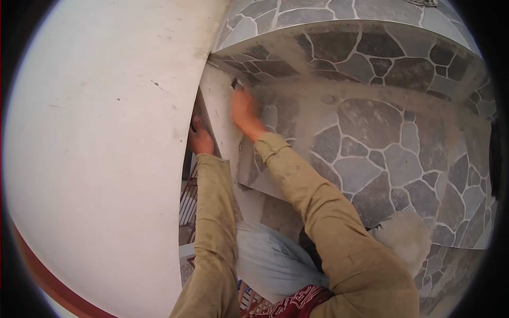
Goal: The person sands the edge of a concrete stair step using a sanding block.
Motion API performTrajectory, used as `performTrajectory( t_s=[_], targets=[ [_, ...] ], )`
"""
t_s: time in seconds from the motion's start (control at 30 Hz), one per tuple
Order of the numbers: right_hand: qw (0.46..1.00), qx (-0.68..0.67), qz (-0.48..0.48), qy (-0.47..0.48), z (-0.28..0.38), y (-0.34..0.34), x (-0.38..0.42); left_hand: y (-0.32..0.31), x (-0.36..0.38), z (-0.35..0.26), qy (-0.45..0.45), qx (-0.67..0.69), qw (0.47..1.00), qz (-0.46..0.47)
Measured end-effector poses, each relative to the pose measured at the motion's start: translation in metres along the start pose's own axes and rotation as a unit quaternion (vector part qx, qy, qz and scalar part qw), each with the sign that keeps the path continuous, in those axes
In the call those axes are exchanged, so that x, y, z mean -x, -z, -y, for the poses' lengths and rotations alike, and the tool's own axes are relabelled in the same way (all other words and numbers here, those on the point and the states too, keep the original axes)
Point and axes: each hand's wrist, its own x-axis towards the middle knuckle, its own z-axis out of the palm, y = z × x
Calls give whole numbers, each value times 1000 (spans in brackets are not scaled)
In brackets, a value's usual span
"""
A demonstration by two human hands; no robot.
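My right hand (245, 108) is closed, slightly blurred, around a small dark tool with a pale part (238, 83); its exact kind does not show. The tool is at the top of a narrow plastered strip (216, 98), close to the inner corner where the stone-faced step meets the wall. Lower and to the left, my left hand (201, 139) grips the edge of the large off-white wall (116, 159). Its thumb points up along that edge, while the other fingers are mostly hidden behind it.
Irregular stone paving with pale joints (371, 148) covers the step to my right, dusty near the riser (366, 53). Another stone step (318, 10) rises above. My knee (405, 238) rests over the paving. Red metal bars (189, 204) show below, beyond the wall's edge.
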Motion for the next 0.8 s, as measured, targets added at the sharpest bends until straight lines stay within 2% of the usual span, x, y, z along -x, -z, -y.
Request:
performTrajectory(
  t_s=[0.1,0.2,0.27,0.33,0.4,0.43,0.5,0.6,0.67,0.73,0.8],
  targets=[
    [998,11,48,-28,1,3,-1,1,-4,0,-3,0,1000,3],
    [999,-17,40,-19,29,14,-2,-1,0,3,6,14,1000,23],
    [999,-24,33,-23,6,-3,-2,0,-2,4,5,14,1000,20],
    [999,-30,27,-23,11,3,-3,-2,1,0,2,-3,1000,-10],
    [996,-26,75,-41,20,14,-5,0,-2,2,2,-3,1000,1],
    [996,-23,73,-44,24,15,-3,0,-2,3,3,-5,1000,12],
    [1000,-14,2,18,37,11,2,-1,-1,5,14,-2,1000,25],
    [1000,5,16,-19,2,-2,-1,-2,-3,7,4,-3,1000,9],
    [999,16,32,-24,4,-5,-3,-2,-4,8,-16,-1,1000,-8],
    [998,35,48,-34,15,9,-2,2,0,-1,9,6,1000,19],
    [999,-5,44,0,36,11,0,2,1,-5,27,29,999,36]
  ],
)
